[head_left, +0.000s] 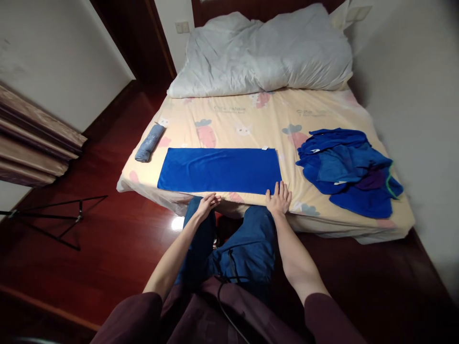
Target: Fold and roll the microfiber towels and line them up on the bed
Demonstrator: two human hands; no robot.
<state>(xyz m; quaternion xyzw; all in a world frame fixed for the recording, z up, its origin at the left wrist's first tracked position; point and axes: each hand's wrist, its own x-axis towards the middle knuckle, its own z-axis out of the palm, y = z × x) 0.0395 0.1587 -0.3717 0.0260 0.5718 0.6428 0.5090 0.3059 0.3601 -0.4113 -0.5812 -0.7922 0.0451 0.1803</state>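
A blue towel [218, 169] lies spread flat as a long rectangle near the front edge of the bed, with a small white tag at its far right edge. My right hand [279, 198] rests with fingers spread at the towel's near right corner, its fingertips on or beside the cloth. Just off the towel's near edge, my left hand [208, 204] is held above my knee with its fingers stretched out and nothing in them.
A rolled grey-blue towel [150, 142] lies at the bed's left side. To the right is a loose heap of blue cloths [349, 169]. A pale quilt [265, 55] is bunched at the headboard. Black tripod legs [77, 217] stand on the floor, left of the bed [229, 117].
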